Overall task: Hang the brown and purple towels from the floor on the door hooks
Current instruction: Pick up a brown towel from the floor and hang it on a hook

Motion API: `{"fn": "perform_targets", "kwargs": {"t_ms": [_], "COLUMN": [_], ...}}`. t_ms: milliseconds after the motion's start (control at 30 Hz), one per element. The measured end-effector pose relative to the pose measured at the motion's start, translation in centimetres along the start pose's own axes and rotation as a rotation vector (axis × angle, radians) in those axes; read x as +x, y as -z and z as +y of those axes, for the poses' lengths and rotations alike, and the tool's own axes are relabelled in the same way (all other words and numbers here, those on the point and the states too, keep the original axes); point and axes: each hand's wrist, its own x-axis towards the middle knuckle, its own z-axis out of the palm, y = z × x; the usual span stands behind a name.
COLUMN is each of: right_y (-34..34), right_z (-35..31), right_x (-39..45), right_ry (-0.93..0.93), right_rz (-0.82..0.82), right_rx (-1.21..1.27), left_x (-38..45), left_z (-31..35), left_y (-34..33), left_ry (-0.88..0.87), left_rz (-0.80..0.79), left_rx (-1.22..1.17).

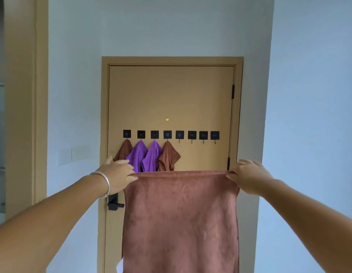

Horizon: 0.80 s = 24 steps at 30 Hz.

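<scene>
I hold a large brown towel point(181, 217) stretched flat in front of the door point(171, 95). My left hand point(118, 174) pinches its top left corner and my right hand point(250, 176) pinches its top right corner. A row of several black square hooks point(192, 135) runs across the door. On the leftmost hooks hang a brown towel point(124, 149), two purple towels point(137, 155) point(152, 157) and another brown towel point(168, 155). The hooks to the right are bare. The floor is hidden.
A black door handle point(114, 203) sits at the door's left edge, partly behind my left wrist. Pale walls flank the door frame. A second tan door frame point(41, 95) stands at the far left.
</scene>
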Motion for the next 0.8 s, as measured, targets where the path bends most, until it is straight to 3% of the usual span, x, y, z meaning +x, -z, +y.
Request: {"fn": "perform_targets", "kwargs": {"t_ms": [300,500,800], "right_y": [-4.4,-8.2,-14.0], "right_z": [-2.3,-2.4,0.4], "right_x": [11.2,17.5,29.1], "right_ry": [-0.029,-0.034,-0.024], "right_rz": [-0.002,-0.074,-0.028], "right_rx": [0.009,-0.016,0.032], "left_x": [12.0,18.3,29.7], "left_z": [-5.3,-6.2,-6.4], "left_y": [-5.9,-9.0,-12.7], "left_ry": [-0.010,-0.017,0.013], "left_rz": [0.010,-0.023,-0.028], "left_rx": [-0.059,-0.081,-0.045]}}
